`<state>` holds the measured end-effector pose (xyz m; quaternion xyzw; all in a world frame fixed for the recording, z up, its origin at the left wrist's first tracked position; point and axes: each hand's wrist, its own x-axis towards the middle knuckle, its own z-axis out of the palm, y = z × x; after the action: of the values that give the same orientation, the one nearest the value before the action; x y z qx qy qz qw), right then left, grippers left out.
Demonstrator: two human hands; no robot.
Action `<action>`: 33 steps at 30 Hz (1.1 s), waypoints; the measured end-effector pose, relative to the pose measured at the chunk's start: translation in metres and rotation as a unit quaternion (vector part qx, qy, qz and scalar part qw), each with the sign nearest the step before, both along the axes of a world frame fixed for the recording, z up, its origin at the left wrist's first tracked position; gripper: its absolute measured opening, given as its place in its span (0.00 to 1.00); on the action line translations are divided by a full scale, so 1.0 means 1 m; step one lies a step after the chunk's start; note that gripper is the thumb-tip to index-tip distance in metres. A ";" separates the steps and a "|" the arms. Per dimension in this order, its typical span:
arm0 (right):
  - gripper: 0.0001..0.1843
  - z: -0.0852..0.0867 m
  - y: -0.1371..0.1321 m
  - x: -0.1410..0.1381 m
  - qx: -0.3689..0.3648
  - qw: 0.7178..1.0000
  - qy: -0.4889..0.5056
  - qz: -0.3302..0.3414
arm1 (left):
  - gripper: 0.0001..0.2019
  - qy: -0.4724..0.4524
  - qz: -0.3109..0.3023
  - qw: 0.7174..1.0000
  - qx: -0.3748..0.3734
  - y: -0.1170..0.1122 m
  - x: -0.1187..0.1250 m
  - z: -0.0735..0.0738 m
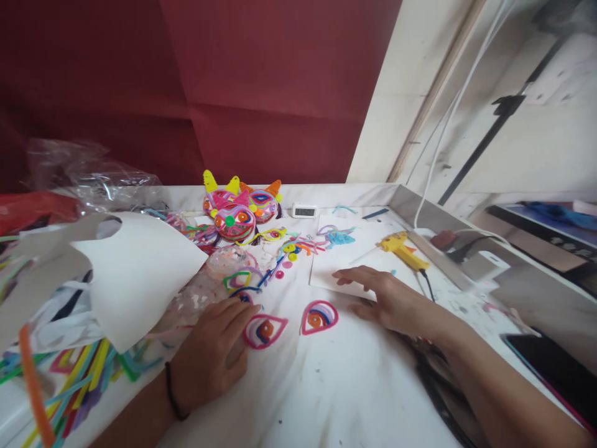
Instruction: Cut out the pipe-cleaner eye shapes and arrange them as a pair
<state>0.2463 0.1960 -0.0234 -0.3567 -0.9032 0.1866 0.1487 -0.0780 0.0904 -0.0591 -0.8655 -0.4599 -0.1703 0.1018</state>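
My left hand (212, 354) lies flat on the white table, fingers stretched out, its fingertips touching a pink eye-shaped quilled paper piece (264, 330). A second pink eye-shaped piece (319, 317) lies just to its right. My right hand (382, 295) rests flat with fingers spread on the near edge of a white card sheet (359, 258). Neither hand holds anything. A yellow glue gun (402, 247) lies on the far right part of that sheet, beyond my right hand.
Colourful quilled masks (237, 208) stand at the back. A small digital clock (304, 211) sits beside them. A curled white paper sheet (135, 274), loose coloured paper strips (79, 379) and plastic wrap (88, 177) crowd the left. A dark tablet (555, 373) lies at right.
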 end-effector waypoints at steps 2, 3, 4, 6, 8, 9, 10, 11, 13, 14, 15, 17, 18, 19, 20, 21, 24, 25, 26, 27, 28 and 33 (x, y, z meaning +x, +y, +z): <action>0.28 -0.002 -0.004 -0.007 -0.002 1.000 -0.004 0.020 | 0.30 0.009 0.001 1.000 -0.020 -0.001 0.001 0.000; 0.30 -0.003 -0.006 -0.011 -0.002 0.999 -0.007 0.032 | 0.30 0.011 0.003 0.999 -0.031 -0.002 0.001 0.000; 0.32 -0.004 -0.009 -0.016 -0.002 0.999 -0.010 0.043 | 0.30 0.013 0.003 0.999 -0.042 -0.002 0.001 -0.001; 0.34 -0.007 -0.013 -0.025 -0.002 0.998 -0.018 0.061 | 0.30 0.011 0.007 0.998 -0.059 -0.003 0.001 -0.002; 0.36 -0.011 -0.016 -0.032 0.000 0.997 -0.030 0.073 | 0.30 0.007 0.013 0.997 -0.069 -0.004 0.000 -0.004; 0.36 -0.013 -0.017 -0.034 0.001 0.997 -0.037 0.075 | 0.30 0.005 0.016 0.997 -0.074 -0.005 0.000 -0.004; 0.37 -0.015 -0.018 -0.036 0.004 0.996 -0.043 0.075 | 0.30 0.004 0.018 0.997 -0.076 -0.005 0.000 -0.004; 0.37 -0.016 -0.019 -0.036 0.008 0.996 -0.049 0.073 | 0.30 0.003 0.019 0.997 -0.077 -0.005 0.000 -0.004; 0.36 -0.018 -0.019 -0.037 0.018 0.996 -0.059 0.067 | 0.30 -0.001 0.019 0.997 -0.076 -0.006 0.000 -0.004; 0.35 -0.018 -0.019 -0.037 0.023 0.996 -0.063 0.064 | 0.30 -0.003 0.016 0.997 -0.075 -0.006 0.000 -0.005; 0.35 -0.018 -0.020 -0.036 0.028 0.995 -0.066 0.062 | 0.31 -0.006 0.014 0.997 -0.074 -0.006 0.001 -0.005; 0.33 -0.018 -0.020 -0.036 0.037 0.995 -0.071 0.061 | 0.31 -0.015 0.012 0.997 -0.073 -0.007 0.000 -0.007; 0.33 -0.017 -0.019 -0.036 0.040 0.995 -0.072 0.061 | 0.32 -0.021 0.012 0.997 -0.073 -0.007 0.000 -0.008; 0.32 -0.016 -0.019 -0.036 0.043 0.994 -0.073 0.062 | 0.32 -0.028 0.013 0.997 -0.072 -0.007 0.000 -0.009; 0.30 -0.015 -0.019 -0.036 0.044 0.994 -0.073 0.064 | 0.32 -0.033 0.015 0.997 -0.071 -0.007 0.000 -0.010; 0.28 -0.014 -0.019 -0.035 0.045 0.994 -0.073 0.067 | 0.32 -0.035 0.014 0.997 -0.071 -0.007 0.000 -0.010; 0.17 -0.009 -0.019 -0.034 0.043 0.994 -0.072 0.072 | 0.31 -0.026 0.007 0.997 -0.066 -0.007 0.000 -0.009; 0.14 -0.008 -0.019 -0.034 0.043 0.994 -0.073 0.072 | 0.31 -0.021 0.006 0.998 -0.064 -0.007 0.000 -0.007; 0.12 -0.008 -0.019 -0.034 0.043 0.994 -0.074 0.073 | 0.30 -0.018 0.005 0.998 -0.062 -0.006 0.001 -0.006; 0.11 -0.007 -0.019 -0.034 0.044 0.993 -0.075 0.075 | 0.30 -0.015 0.003 0.998 -0.059 -0.006 0.001 -0.005; 0.10 -0.008 -0.019 -0.035 0.044 0.993 -0.075 0.077 | 0.30 -0.014 0.004 0.998 -0.056 -0.006 0.001 -0.004; 0.11 -0.014 -0.017 -0.035 0.044 0.992 -0.076 0.088 | 0.30 -0.021 0.006 0.999 -0.050 -0.006 0.002 -0.003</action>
<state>0.2115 0.1789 -0.0373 -0.2819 -0.9472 0.1310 0.0782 -0.0761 0.0839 -0.0618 -0.8632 -0.4746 -0.1647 0.0501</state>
